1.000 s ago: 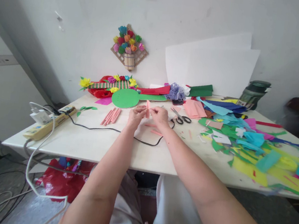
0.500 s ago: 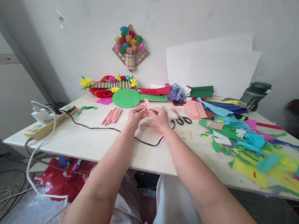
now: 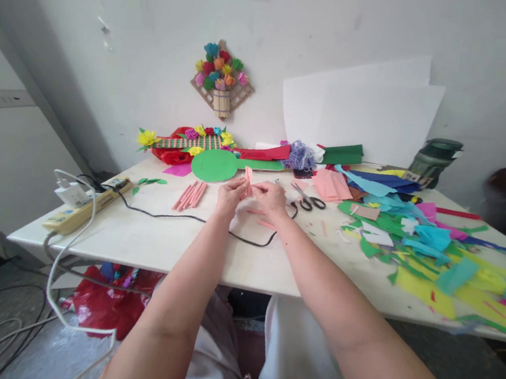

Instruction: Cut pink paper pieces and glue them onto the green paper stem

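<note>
Between my two hands is a small strip of pink paper point(image 3: 248, 175), its top end sticking up. My left hand point(image 3: 230, 194) is closed on its lower left side, fingers pinched together. My right hand point(image 3: 270, 197) pinches it from the right, fingertips close to the left ones. How the paper is folded inside the fingers is hidden. Several pink paper rolls point(image 3: 189, 196) lie in a bunch left of my hands. Flat pink strips point(image 3: 265, 223) rest under my right wrist. Black-handled scissors point(image 3: 308, 199) lie to the right, partly spread.
A black cable point(image 3: 170, 216) crosses the table under my forearms to a yellow power strip point(image 3: 77, 210). Behind my hands lies a green round-ended cardboard piece point(image 3: 214, 166). Coloured paper scraps point(image 3: 430, 256) cover the right side, with a dark bottle point(image 3: 433, 163) behind them.
The whole view has shifted very slightly. Both hands stay at the same place over the table, still pinching the pink paper.
</note>
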Tool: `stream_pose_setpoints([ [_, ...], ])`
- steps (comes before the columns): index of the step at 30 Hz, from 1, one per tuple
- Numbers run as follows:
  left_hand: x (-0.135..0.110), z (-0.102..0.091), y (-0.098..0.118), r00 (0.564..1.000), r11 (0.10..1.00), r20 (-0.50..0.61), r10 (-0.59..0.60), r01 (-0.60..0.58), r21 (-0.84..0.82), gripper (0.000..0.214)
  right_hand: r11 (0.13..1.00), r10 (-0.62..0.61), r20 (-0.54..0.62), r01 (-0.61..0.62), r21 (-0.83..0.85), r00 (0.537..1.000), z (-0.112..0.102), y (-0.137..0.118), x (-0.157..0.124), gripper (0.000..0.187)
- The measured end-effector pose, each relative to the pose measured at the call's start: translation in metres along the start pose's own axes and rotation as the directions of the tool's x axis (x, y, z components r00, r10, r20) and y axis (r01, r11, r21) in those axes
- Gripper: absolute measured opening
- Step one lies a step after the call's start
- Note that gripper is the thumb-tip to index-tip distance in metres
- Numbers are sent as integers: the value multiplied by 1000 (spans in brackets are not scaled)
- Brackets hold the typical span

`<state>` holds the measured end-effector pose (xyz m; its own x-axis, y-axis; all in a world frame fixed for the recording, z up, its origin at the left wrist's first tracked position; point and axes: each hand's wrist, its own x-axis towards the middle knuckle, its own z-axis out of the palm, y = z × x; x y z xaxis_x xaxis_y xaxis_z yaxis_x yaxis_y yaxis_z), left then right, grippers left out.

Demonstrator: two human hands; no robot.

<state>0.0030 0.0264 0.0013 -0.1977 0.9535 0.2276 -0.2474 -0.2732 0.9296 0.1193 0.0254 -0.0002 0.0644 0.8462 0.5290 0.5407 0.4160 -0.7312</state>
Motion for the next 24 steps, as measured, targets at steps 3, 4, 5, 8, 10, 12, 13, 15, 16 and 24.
stream_pose_setpoints([
  [3, 0, -1, -1, 1000, 1000, -8, 4, -4, -4, 27, 1000, -10, -1, 10, 11, 1000, 0, 0, 0, 17],
  [4, 0, -1, -1, 1000, 1000, -9, 7, -7, -6, 26, 1000, -11, 1, 11, 26, 1000, 1, 0, 0, 17],
  [5, 0, -1, -1, 1000, 1000, -11, 11, -11, -8, 25, 999, -6, 2, 6, 49, 1000, 1, 1, 0, 17],
  [8, -1, -2, 0, 1000, 1000, -9, 2, -2, -14, 25, 987, 58, 6, -59, 151, 998, 0, 3, 1, 18],
  [10, -2, -2, 1, 1000, 1000, -1, -22, 22, -22, 27, 964, 123, 21, -125, 235, 992, 0, 4, 2, 20],
  [12, -3, -2, 2, 999, 999, 7, -43, 43, -30, 29, 932, 178, 62, -188, 310, 982, 0, 4, 2, 24],
  [13, -3, -2, 2, 999, 998, 10, -50, 50, -36, 30, 914, 200, 90, -219, 343, 976, 0, 4, 1, 25],
  [15, -2, -3, 2, 998, 997, 15, -63, 63, -52, 32, 875, 231, 153, -274, 398, 961, 0, 2, -2, 25],
  [16, -2, -4, 1, 997, 996, 19, -69, 70, -61, 33, 857, 239, 183, -296, 423, 954, 0, 1, -4, 26],
  [24, 4, -6, -4, 995, 989, 46, -86, 91, -120, 42, 852, 215, 286, -323, 412, 934, -1, -3, -10, 34],
])
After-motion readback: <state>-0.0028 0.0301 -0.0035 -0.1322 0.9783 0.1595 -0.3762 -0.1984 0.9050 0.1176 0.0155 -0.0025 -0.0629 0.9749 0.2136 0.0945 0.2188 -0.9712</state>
